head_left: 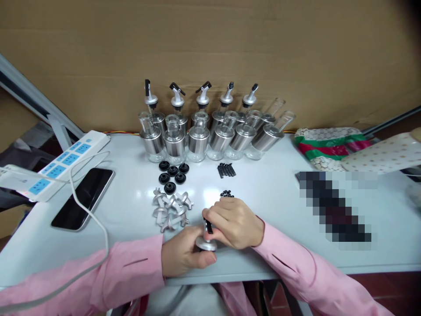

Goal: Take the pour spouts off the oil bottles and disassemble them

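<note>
Near the table's front edge, my left hand (184, 252) is closed around the base of a silver pourer spout (206, 244). My right hand (235, 223) pinches the black flap (208, 226) at the top of that same spout; its fingertips partly hide it. Just beyond my left hand lies a pile of silver spout bodies (171, 210). Behind them sit several black rubber stoppers (170, 188). Small black parts (226, 193) lie right behind my right hand, and a row of black flaps (226, 170) is farther back.
Glass bottles with metal sleeves (198, 139) stand in two rows at the back; several rear ones carry spouts. On the left are a power strip (70, 164), a phone (83, 199) and a white cable (95, 218). A patterned cloth (329, 147) and a blurred-out item (335, 210) lie right.
</note>
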A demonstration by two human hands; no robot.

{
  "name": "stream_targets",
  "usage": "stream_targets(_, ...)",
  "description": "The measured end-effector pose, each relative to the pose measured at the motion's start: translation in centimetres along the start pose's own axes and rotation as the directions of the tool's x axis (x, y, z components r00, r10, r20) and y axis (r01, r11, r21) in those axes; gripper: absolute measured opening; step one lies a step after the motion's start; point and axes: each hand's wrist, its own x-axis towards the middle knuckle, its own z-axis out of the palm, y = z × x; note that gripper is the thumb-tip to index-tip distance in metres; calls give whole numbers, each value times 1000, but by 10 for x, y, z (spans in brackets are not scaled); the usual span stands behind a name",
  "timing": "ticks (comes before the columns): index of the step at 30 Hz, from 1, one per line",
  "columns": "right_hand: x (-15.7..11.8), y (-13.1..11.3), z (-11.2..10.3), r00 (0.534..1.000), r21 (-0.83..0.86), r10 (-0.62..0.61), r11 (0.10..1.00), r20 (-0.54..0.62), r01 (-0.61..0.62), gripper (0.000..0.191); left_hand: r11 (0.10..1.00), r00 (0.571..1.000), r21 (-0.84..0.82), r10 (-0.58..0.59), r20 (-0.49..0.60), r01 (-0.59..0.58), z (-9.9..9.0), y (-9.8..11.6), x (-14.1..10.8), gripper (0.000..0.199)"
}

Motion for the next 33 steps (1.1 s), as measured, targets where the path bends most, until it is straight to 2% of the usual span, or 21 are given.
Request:
stream_targets(6, 1, 1, 3, 1000, -62, -14, 998, -27, 12, 57, 1000, 999, -22, -10, 34, 11, -1, 2, 0, 51)
stream_targets(13, -1, 6, 3, 999, 10, 49, 999, -4, -49, 56, 1000, 1000, 21, -21, 11, 21, -2, 1, 0, 51)
stream_targets(22, -1, 7, 5, 1000, -132, -15, 991, -20, 12, 57, 995, 996, -54, -88, -3, 87, 1, -4, -3, 52)
stream_targets(28, -1, 9, 7, 998, -106, -61, 993, -32, 57, 53, 987, 987, -49, -150, 50, 152, 1, -1, -3, 53)
stream_targets(30, -1, 9, 6, 992, 24, 27, 999, -126, -24, 52, 991, 992, -58, -123, 8, 124, 2, -3, -3, 45)
stream_targets(33, -3, 10, 0, 936, 276, 242, 946, -257, -169, 48, 979, 998, -194, -64, -12, 60, 4, -9, -5, 36)
